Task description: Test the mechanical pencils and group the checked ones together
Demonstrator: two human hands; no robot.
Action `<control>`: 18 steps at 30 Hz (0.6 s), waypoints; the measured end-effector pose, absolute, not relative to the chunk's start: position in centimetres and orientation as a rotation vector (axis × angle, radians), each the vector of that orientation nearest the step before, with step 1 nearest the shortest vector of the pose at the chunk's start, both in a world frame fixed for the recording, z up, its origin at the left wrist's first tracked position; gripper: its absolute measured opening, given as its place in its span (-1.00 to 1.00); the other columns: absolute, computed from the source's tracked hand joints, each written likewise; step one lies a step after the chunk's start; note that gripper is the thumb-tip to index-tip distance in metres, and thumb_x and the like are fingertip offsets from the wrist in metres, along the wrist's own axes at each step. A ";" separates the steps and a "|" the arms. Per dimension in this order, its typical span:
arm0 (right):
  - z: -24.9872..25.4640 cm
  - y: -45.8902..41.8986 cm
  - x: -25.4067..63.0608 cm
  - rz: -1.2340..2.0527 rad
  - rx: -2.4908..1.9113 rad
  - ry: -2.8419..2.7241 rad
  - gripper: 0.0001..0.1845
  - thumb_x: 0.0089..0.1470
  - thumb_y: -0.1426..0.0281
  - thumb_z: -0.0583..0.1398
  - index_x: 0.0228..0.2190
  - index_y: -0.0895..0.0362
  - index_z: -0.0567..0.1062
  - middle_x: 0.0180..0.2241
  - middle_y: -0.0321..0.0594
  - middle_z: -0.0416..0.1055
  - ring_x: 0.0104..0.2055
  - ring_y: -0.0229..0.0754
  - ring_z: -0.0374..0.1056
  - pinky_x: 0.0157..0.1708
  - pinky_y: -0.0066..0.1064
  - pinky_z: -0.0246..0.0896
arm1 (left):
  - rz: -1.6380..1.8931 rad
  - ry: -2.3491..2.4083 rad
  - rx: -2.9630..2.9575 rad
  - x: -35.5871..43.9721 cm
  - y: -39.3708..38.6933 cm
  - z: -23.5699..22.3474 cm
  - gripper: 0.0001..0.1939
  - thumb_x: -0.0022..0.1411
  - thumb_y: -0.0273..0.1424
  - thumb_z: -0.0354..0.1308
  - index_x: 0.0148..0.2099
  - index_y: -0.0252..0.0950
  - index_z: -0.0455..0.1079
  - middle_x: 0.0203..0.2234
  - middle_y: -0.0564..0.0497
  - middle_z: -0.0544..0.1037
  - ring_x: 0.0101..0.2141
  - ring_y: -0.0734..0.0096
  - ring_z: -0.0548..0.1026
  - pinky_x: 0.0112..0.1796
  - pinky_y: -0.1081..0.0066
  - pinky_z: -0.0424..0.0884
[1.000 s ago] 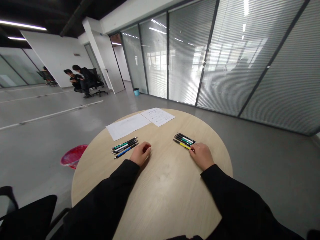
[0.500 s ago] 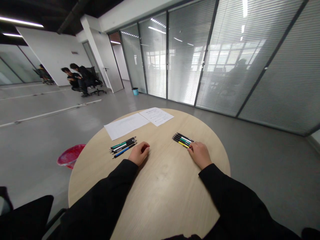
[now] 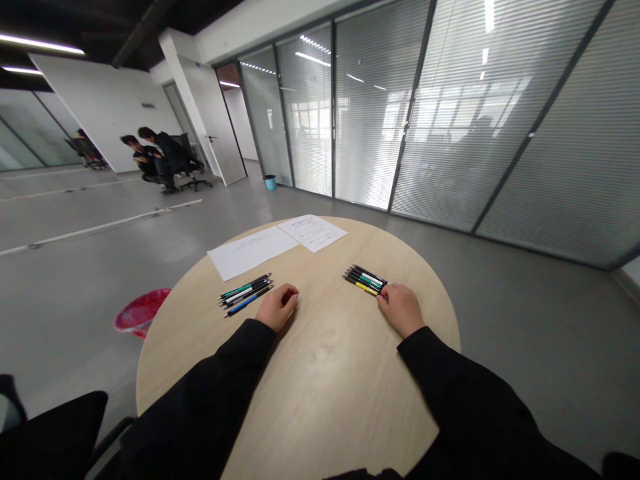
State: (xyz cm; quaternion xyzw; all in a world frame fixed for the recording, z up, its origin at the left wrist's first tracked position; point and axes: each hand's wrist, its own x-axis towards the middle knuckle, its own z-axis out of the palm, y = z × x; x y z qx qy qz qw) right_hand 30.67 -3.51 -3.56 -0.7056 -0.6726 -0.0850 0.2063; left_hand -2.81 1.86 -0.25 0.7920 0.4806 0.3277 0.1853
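My left hand [image 3: 278, 307] rests on the table, loosely curled with its thumb near the forefinger and nothing visible in the hollow. Just left of it lie several pens side by side, among them a blue pen [image 3: 247, 302] and a green pen [image 3: 245, 285]. My right hand [image 3: 401, 308] is closed at the near ends of a second row of pens, tightly lined up. Its thumb and fingers are at the end of the yellow pen [image 3: 363, 287], nearest me in that row. A white pen [image 3: 371, 277] lies farther back there. The fingers hide the pens' near ends.
Two printed paper sheets [image 3: 253, 251] lie at the far side of the round wooden table [image 3: 320, 400]. A red basin [image 3: 143, 312] stands on the floor at left, a black chair [image 3: 55, 433] nearer. Seated people [image 3: 163, 157] and a blue bin [image 3: 270, 182] are farther off.
My right hand has shifted very slightly at the pen ends, and the yellow pen's tip sits a touch farther left. My left hand stays in place.
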 end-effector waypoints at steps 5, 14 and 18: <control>-3.6 -3.5 30.6 -0.247 -1.966 -1.868 -0.86 0.13 0.39 0.18 -0.43 0.15 0.49 -0.38 -0.12 0.46 -0.31 -0.12 0.31 -0.32 -0.35 -0.01 | 0.917 1.346 2.243 -2.9 2.0 -0.4 -0.82 0.18 -0.28 0.07 -0.29 -0.27 0.41 -0.55 0.06 0.47 -0.53 0.40 0.36 -0.45 0.40 0.25; -3.6 -3.6 30.4 -0.235 -1.997 -1.844 -0.87 0.12 0.39 0.18 -0.43 0.16 0.49 -0.37 -0.11 0.46 -0.30 -0.12 0.32 -0.33 -0.34 0.00 | 0.902 1.371 2.228 -2.9 1.8 -0.2 -0.82 0.17 -0.30 0.05 -0.28 -0.26 0.41 -0.56 0.06 0.47 -0.52 0.39 0.37 -0.43 0.40 0.27; -3.5 -3.6 30.4 -0.232 -1.972 -1.841 -0.88 0.12 0.39 0.18 -0.43 0.15 0.47 -0.38 -0.12 0.46 -0.31 -0.12 0.32 -0.32 -0.35 0.01 | 0.913 1.368 2.225 -2.9 1.8 -0.1 -0.82 0.16 -0.29 0.06 -0.30 -0.26 0.41 -0.55 0.06 0.47 -0.52 0.38 0.37 -0.44 0.40 0.26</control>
